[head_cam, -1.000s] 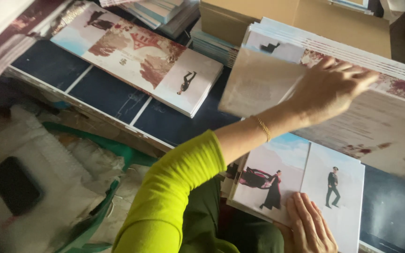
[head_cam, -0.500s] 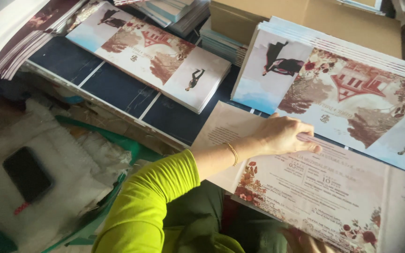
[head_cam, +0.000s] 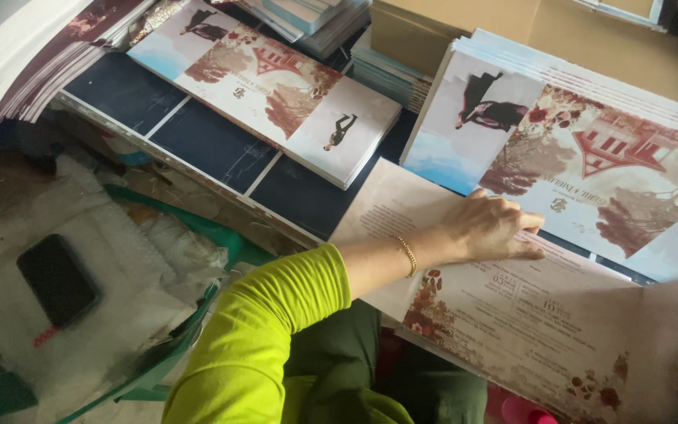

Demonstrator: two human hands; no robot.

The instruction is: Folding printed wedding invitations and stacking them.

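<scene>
On dark table (head_cam: 213,145), card stacks (head_cam: 590,157).

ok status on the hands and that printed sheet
Left hand flat on beige floral sheet, holding nothing. Right hand out of view. Stack of picture cards just beyond the fingertips.

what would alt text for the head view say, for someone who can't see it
A person's left hand, in a lime-green sleeve with a gold bracelet, presses flat on a large unfolded printed card with red floral corners. Stacks of similar illustrated cards lie beyond it, and a dark phone rests on white wrapping at left.
</scene>
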